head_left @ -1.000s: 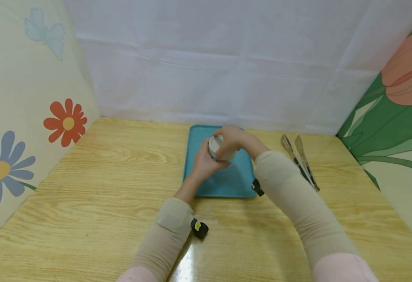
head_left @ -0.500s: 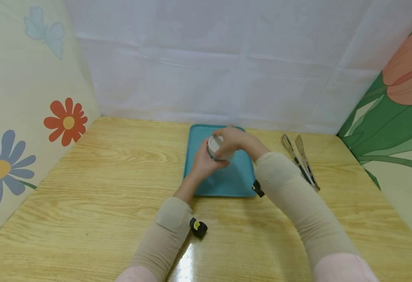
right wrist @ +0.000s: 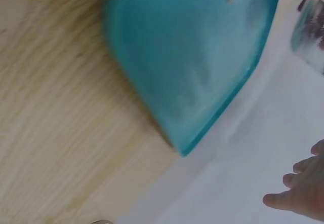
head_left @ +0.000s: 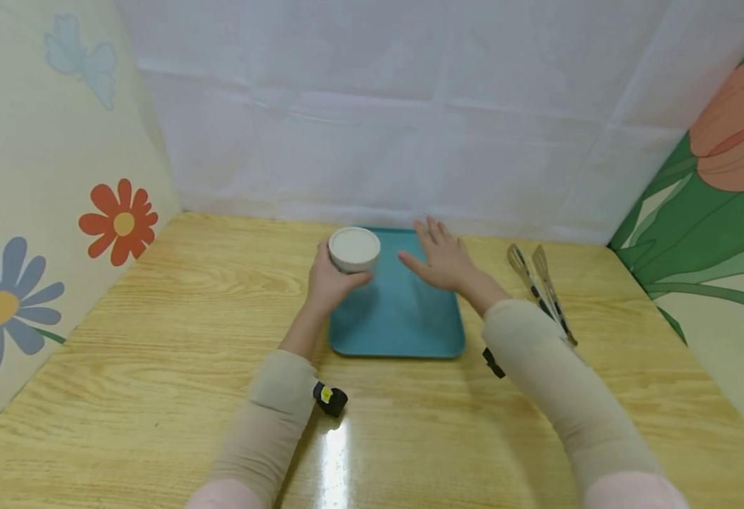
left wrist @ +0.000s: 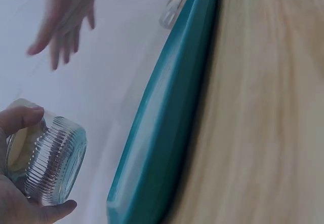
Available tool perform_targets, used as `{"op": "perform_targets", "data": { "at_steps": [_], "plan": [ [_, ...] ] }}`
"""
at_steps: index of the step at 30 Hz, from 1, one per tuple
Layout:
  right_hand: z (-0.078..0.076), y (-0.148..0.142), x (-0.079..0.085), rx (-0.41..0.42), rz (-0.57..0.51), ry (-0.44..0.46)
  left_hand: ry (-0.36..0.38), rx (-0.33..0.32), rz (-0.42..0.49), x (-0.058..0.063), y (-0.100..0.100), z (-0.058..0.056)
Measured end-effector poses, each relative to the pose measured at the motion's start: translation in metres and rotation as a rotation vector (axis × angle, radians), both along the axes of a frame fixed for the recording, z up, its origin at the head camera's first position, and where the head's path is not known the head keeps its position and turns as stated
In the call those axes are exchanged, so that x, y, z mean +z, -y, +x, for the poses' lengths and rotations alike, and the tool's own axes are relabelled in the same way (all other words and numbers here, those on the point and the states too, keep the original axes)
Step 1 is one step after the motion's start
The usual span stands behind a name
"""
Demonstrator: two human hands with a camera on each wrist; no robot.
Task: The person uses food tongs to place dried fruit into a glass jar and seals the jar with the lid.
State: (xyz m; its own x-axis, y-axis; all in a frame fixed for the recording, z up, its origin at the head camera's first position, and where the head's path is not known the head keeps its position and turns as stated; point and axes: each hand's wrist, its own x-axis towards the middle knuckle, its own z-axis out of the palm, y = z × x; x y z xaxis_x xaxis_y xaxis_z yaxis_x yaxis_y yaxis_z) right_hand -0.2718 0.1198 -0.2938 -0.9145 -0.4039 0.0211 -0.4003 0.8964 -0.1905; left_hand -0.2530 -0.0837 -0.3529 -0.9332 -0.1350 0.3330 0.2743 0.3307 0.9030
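Over the left part of a blue-green tray (head_left: 404, 329), my left hand (head_left: 327, 286) grips a round jar (head_left: 355, 249) with a white lid on top. Ribbed clear glass shows on the jar in the left wrist view, with fingers curled around it; what is inside is unclear. Above the tray's right side, my right hand (head_left: 445, 261) is apart from the jar, fingers spread and holding nothing. The right wrist view has the jar (right wrist: 309, 36) at the upper right edge and the right hand (right wrist: 304, 188) lower down.
Metal tongs (head_left: 544, 293) with slotted heads and dark grips lie on the wooden table (head_left: 187, 339), right of the tray. A white sheet (head_left: 346, 127) hangs behind the table. Flower-painted panels (head_left: 716, 233) stand at both sides.
Both hands were together on the jar, the right hand over its lid. The right hand has let go and moved right; the left hand has carried the jar left.
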Motion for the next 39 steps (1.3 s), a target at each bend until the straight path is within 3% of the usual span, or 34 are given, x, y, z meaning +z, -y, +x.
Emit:
{"op": "perform_targets", "data": {
  "at_steps": [9, 19, 39],
  "plan": [
    [-0.001, -0.028, -0.021, -0.087, -0.011, 0.057, 0.030, 0.103, 0.014, 0.001, 0.040, -0.004],
    [0.000, -0.043, -0.037, -0.115, -0.014, 0.098, 0.047, 0.188, 0.027, -0.010, 0.067, -0.005],
    [0.003, -0.051, -0.054, -0.121, -0.027, 0.121, 0.119, 0.153, 0.072, -0.028, 0.086, -0.006]
  ]
}}
